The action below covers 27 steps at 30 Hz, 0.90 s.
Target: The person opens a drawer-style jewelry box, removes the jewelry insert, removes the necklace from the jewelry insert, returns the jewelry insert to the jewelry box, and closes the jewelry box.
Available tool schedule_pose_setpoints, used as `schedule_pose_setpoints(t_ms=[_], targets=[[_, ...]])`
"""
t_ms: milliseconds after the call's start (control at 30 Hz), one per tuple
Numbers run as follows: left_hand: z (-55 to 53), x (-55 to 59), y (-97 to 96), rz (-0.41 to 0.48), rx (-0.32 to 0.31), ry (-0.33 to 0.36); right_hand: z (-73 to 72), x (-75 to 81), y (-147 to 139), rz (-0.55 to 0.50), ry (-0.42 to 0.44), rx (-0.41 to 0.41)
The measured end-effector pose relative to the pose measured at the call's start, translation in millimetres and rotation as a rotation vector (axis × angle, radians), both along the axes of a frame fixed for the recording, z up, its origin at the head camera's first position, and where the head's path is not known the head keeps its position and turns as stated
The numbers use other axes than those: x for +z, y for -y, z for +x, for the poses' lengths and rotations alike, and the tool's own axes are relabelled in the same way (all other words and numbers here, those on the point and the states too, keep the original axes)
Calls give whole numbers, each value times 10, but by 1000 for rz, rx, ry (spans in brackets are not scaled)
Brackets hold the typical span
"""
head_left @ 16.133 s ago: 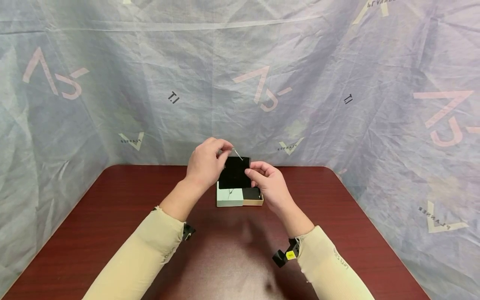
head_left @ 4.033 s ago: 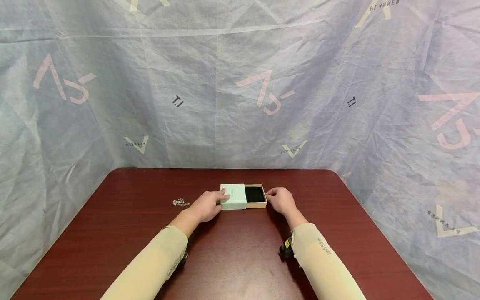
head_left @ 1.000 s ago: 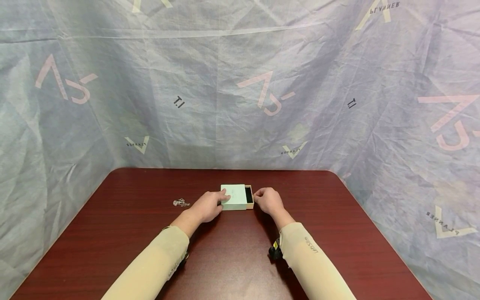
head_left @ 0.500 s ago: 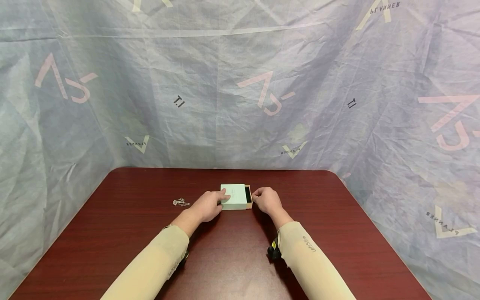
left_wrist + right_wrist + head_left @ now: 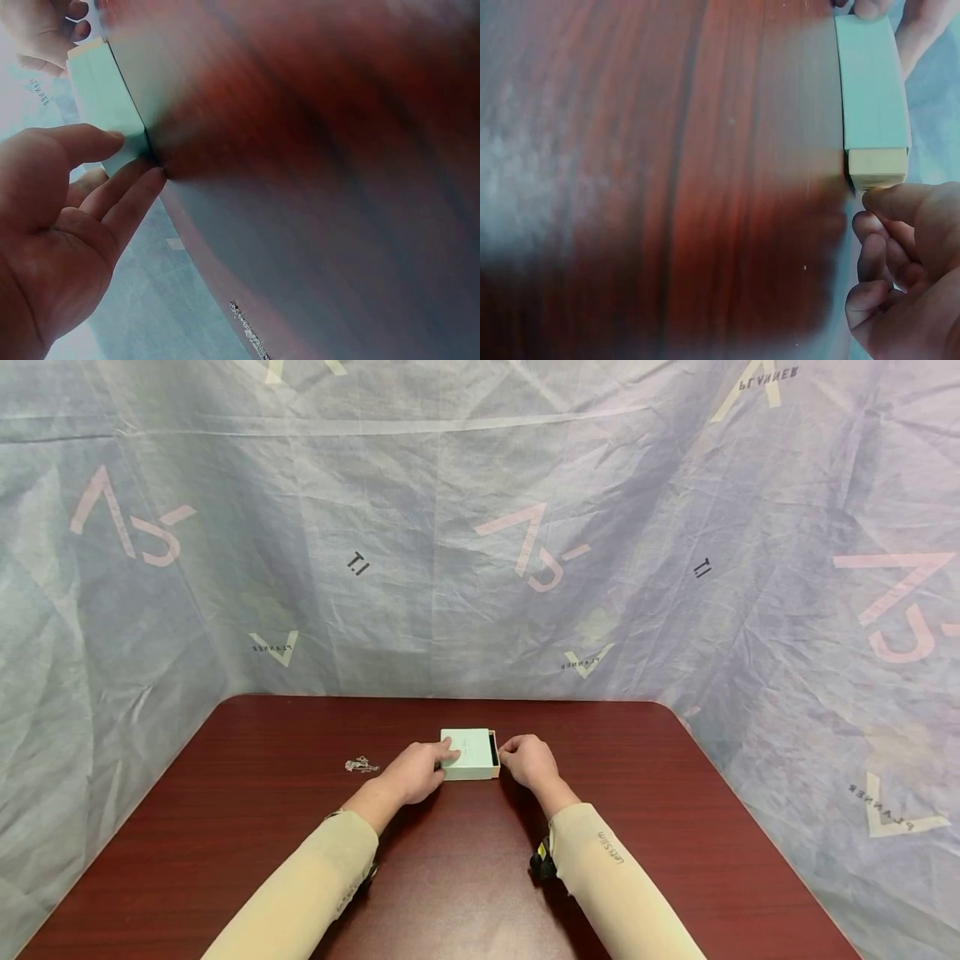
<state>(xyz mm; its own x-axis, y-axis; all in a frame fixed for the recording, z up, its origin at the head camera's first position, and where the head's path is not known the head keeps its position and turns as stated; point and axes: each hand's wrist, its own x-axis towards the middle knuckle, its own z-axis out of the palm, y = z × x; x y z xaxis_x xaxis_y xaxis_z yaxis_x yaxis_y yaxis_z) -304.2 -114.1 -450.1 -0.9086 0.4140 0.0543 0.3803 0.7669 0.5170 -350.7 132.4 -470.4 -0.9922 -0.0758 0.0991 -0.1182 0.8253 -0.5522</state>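
Note:
A pale mint slide-out jewelry box (image 5: 468,760) lies on the table with its tan inner drawer (image 5: 877,162) sticking out slightly on the right. Black lining shows in the narrow gap. My left hand (image 5: 412,772) grips the sleeve's left end, fingers over the top and thumb along the near side. At the drawer's outer end is my right hand (image 5: 531,762), thumb and forefinger pinched together against it, the other fingers curled. Left of the left hand, a silver chain necklace (image 5: 362,764) lies in a small heap.
The dark red wooden table (image 5: 450,860) has rounded far corners. A grey printed cloth (image 5: 420,527) hangs behind it and along both sides. Black wrist cameras sit under both sleeves.
Earlier a black pad and chain were held above the box; the chain now lies at left. Since then my right hand has moved left and the drawer has slid further into the sleeve.

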Motion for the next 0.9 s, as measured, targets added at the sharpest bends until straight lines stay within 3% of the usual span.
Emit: schedule_pose_setpoints(t_ms=[133,167,667,900], targets=[[3,9,-3,-2,-3,-13,3,-3,34,-4,19,-5],[3,10,-4,-3,-3,-12,52,55,67,-4,44,-22],[-18,24,-6,-25,11,-14,52,93,134,9,40,-35],[15,34,-4,-20,7,18,58,58,148,13,52,-41]])
